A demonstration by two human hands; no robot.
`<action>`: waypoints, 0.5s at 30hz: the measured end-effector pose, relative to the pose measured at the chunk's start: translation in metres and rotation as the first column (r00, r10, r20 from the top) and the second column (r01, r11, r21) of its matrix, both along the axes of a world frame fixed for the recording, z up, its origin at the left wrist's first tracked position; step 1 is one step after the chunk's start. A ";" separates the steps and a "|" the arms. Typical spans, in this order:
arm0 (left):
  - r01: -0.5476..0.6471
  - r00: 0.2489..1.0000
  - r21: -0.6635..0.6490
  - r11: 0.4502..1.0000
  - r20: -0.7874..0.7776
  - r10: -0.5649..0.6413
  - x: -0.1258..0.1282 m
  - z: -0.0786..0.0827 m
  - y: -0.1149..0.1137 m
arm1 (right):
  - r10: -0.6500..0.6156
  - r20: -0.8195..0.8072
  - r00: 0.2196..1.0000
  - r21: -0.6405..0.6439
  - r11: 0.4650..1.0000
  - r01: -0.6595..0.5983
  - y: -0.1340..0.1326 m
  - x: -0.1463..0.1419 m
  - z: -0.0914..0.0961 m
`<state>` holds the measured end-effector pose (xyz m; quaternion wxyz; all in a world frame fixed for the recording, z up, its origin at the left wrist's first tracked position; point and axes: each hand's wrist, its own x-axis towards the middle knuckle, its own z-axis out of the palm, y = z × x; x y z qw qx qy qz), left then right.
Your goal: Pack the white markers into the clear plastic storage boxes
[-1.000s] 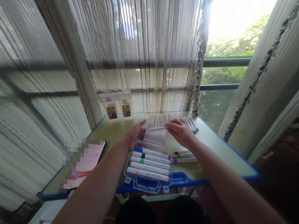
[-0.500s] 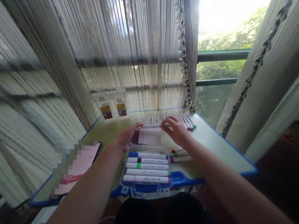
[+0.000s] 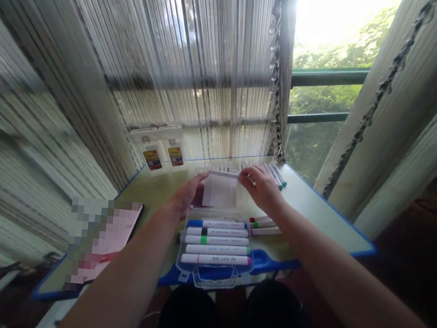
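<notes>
A clear plastic case (image 3: pixel 213 277) lies open near the table's front edge with several white markers (image 3: pixel 216 246) side by side in it, their caps blue, black, green and pink. Its clear lid (image 3: pixel 220 191) stands raised behind them. My left hand (image 3: pixel 186 198) grips the lid's left edge with curled fingers. My right hand (image 3: pixel 259 187) pinches the lid's top right corner. A row of loose markers (image 3: pixel 275 174) lies on the table behind my right hand, and three more markers (image 3: pixel 264 226) lie just right of the case.
The small table (image 3: pixel 314 209) has a blue rim and stands against a window with striped curtains (image 3: pixel 173 67). Two small packaged items (image 3: pixel 163 153) lean at the back left. A phone (image 3: pixel 103 238) lies front left. My dark-clad knees (image 3: pixel 226 319) sit below the front edge.
The lid has been lifted from a low tilt to nearly upright, with both hands staying on it. The camera view shifted slightly left and down.
</notes>
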<state>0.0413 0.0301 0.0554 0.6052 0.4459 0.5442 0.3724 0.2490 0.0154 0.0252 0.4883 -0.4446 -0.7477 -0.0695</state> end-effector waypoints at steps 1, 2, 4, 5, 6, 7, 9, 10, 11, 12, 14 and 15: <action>-0.002 1.000 0.004 1.000 0.001 0.002 0.001 0.001 -0.002 | 0.000 0.005 1.000 0.011 1.000 0.000 0.000 -0.001 0.000; 0.002 1.000 0.009 1.000 0.005 -0.002 0.002 0.001 -0.003 | -0.001 0.010 1.000 0.024 1.000 0.001 0.000 -0.001 0.000; 0.020 1.000 0.023 1.000 0.018 -0.021 0.003 0.002 -0.006 | -0.002 0.024 1.000 0.047 0.999 0.001 0.001 -0.003 0.000; 0.031 0.999 0.034 0.999 0.023 -0.032 0.003 0.002 -0.007 | -0.002 0.033 0.999 0.057 0.998 0.000 0.001 -0.004 0.000; 0.037 0.999 0.046 0.998 0.022 -0.038 0.003 0.003 -0.008 | -0.002 0.042 0.999 0.064 0.998 -0.001 0.000 -0.004 0.001; 0.036 0.999 0.058 0.998 0.016 -0.037 0.004 0.003 -0.008 | -0.002 0.053 0.999 0.069 0.998 -0.001 0.000 -0.005 0.002; 0.019 1.000 0.077 0.997 -0.012 -0.018 0.005 0.002 -0.009 | -0.003 0.066 0.998 0.074 0.997 -0.002 0.001 -0.006 0.003; 0.008 1.000 0.086 0.996 -0.025 -0.006 0.006 0.002 -0.009 | -0.006 0.064 0.998 0.078 0.997 0.001 0.001 -0.006 0.003; 0.001 0.999 0.091 0.996 -0.034 0.002 0.006 0.002 -0.009 | -0.008 0.060 0.998 0.081 0.997 0.003 0.001 -0.006 0.003; -0.003 0.999 0.091 0.996 -0.040 0.007 0.007 0.002 -0.009 | -0.007 0.056 0.998 0.082 0.997 0.002 0.002 -0.006 0.002; -0.009 0.999 0.087 0.996 -0.048 0.013 0.008 0.002 -0.009 | 0.000 0.037 0.999 0.077 0.997 -0.003 0.002 -0.007 0.002; -0.012 0.999 0.086 0.996 -0.052 0.016 0.008 0.002 -0.009 | 0.002 0.012 1.000 0.073 0.997 -0.002 0.003 -0.007 0.001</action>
